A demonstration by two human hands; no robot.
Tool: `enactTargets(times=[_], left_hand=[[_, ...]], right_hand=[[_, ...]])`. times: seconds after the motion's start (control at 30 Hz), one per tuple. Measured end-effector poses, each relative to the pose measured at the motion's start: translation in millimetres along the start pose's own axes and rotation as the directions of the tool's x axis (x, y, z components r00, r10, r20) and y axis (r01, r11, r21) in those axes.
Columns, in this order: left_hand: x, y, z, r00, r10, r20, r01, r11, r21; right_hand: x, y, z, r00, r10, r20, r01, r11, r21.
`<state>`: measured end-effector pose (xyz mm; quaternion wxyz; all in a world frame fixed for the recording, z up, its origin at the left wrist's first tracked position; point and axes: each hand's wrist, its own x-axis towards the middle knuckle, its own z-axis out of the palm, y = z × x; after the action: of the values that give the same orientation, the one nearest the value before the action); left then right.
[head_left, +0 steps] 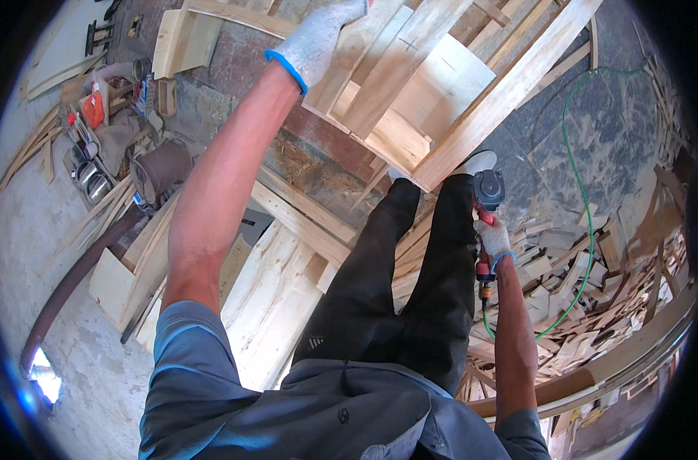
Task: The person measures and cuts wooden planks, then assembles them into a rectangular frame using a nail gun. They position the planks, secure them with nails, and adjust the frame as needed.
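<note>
At upper centre, wooden frame [510,83]; gloved left hand [324,37] at its left side, fingers partly out of view, grip cannot be told. Gloved right hand [493,236] wrapped round air tool [489,188] beside right leg [442,284]. Green hose [591,230] over wood scraps [550,268], right.

Cool, fairly bright light washes out the pale board [253,330] at near left. Beyond it, a glaring white patch [47,377] throws blue flare into the black rim. The dark trousers [357,310] lose detail; fisheye distortion bows the long plank [567,389] at near right.
</note>
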<state>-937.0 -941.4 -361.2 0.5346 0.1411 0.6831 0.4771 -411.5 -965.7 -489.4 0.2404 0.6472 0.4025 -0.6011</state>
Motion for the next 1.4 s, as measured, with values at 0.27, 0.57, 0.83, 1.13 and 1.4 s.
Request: enactTargets(times=[0.27, 0.57, 0.83, 1.13, 1.4], left_hand=[[-1.3, 1.0, 0.6, 0.998, 0.039, -0.046, -0.038, 0.999, 0.037], [-2.9, -0.2, -2.9, 0.999, 0.046, -0.019, -0.045, 0.998, 0.045], [1.5, 5.7, -21.7, 0.995, -0.078, 0.069, 0.08, 0.997, -0.016], [-6.2, 13.8, -19.7, 0.994, -0.081, -0.067, 0.081, 0.997, 0.001], [-22.4, 27.1, -5.6, 0.986, -0.037, -0.162, 0.046, 0.998, 0.05]], right_hand=[[-2.4, -5.0, -0.2, 1.0, 0.007, 0.004, -0.007, 0.999, 0.05], [1.0, -4.0, -1.5, 0.999, 0.038, 0.013, -0.039, 0.996, 0.082], [-23.6, -18.1, -21.5, 0.999, -0.046, -0.007, 0.046, 0.981, 0.188], [-94.8, -96.0, -104.3, 0.95, -0.204, 0.237, -0.006, 0.744, 0.668], [-54.5, -86.4, -87.2, 0.543, -0.67, 0.506, -0.396, 0.328, 0.858]])
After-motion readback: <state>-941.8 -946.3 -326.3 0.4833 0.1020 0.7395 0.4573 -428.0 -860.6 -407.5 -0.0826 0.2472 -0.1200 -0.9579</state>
